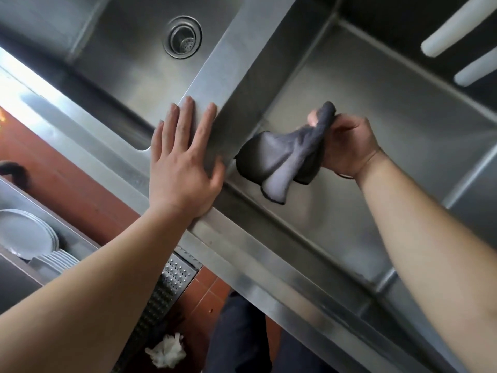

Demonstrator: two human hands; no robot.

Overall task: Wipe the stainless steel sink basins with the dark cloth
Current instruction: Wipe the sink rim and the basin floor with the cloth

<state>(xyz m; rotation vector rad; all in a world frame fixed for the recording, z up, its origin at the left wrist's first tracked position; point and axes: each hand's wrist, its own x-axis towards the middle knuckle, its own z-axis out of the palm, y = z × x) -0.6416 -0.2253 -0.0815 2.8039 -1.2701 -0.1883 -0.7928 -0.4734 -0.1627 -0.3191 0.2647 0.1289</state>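
Here the right hand (347, 146) grips the dark cloth (282, 160); left hand (183, 162) flat on the divider (228, 76)

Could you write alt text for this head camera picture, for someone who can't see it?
A person's right hand holds a bunched dark cloth inside a stainless steel sink basin, while the left hand rests flat on the divider between two basins. The other basin's drain shows at the top.
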